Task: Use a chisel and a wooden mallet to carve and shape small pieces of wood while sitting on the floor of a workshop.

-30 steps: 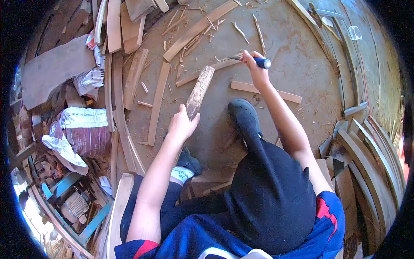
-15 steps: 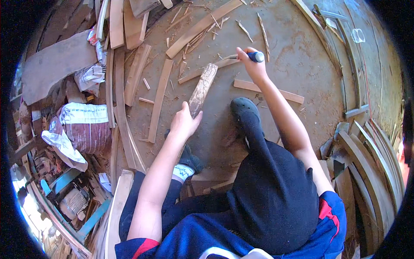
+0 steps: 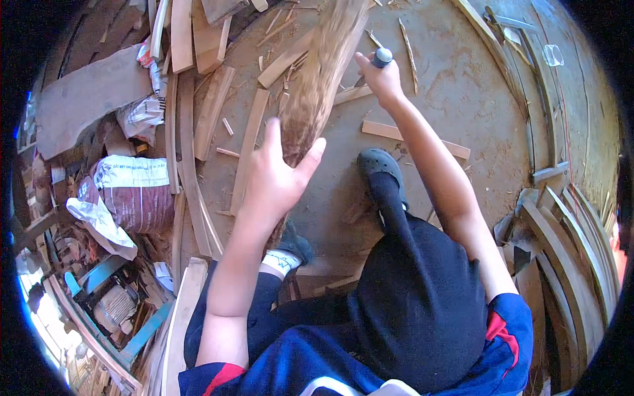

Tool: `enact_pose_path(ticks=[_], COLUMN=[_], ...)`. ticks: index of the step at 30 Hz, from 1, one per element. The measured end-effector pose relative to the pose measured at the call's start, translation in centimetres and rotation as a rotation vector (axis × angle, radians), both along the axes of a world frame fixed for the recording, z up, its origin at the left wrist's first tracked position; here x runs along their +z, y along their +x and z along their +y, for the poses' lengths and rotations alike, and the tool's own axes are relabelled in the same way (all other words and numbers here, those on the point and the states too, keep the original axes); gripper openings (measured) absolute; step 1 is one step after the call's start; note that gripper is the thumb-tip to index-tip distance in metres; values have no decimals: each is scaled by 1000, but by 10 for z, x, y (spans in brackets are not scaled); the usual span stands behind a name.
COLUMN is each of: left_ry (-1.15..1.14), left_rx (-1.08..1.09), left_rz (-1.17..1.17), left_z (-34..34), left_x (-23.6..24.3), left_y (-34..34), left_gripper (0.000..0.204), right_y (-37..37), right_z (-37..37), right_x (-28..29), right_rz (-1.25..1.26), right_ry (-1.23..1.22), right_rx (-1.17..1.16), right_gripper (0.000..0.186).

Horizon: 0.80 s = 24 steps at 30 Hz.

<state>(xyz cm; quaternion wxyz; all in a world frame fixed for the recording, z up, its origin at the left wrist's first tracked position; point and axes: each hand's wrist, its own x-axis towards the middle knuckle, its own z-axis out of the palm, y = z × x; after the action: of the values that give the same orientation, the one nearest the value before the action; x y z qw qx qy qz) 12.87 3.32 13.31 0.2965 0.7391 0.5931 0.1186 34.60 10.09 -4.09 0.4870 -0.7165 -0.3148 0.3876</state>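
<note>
- Progress, as a judgement: the wood is being shaped by hand and looks mid-way. Shavings and offcuts (image 3: 284,59) already litter the dirt floor (image 3: 462,99), yet the rough wood billet (image 3: 317,92) keeps a coarse, uneven face, so more cutting seems left.
- The billet stands tilted and blurred, running from the picture's centre up toward 12 o'clock.
- The left hand (image 3: 274,178) wraps its lower end, fingers curled around it and thumb spread to the right.
- The right hand (image 3: 380,79), at about 1 o'clock from the left hand, is closed around a tool with a dark blue handle (image 3: 382,57); its blade is hidden, so I cannot tell its kind.
- Count: two hands, one billet, one tool.
- One dark clog (image 3: 380,168) shows on the right foot, just beside a flat wooden slat (image 3: 416,140) at its 1 o'clock; one white sock (image 3: 281,261) shows at the left ankle.
- One filled sack (image 3: 132,191) lies at 9 o'clock.
- Curved wooden strips (image 3: 568,244) stack at 3 o'clock, too many and too overlapped to count.
</note>
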Motion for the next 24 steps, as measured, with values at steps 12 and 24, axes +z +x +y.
enact_pose_path(ticks=[12, 24], left_ry=[-88, -137], left_rx=[-49, -17], left_rz=[-76, 29], left_z=[20, 10], left_x=[14, -22], left_y=[22, 1], left_gripper=[59, 70], right_y=[8, 8], right_z=[-12, -14], right_x=[-7, -4], right_rz=[250, 262], right_ry=[67, 71], right_rx=[-172, -130], right_gripper=[22, 25])
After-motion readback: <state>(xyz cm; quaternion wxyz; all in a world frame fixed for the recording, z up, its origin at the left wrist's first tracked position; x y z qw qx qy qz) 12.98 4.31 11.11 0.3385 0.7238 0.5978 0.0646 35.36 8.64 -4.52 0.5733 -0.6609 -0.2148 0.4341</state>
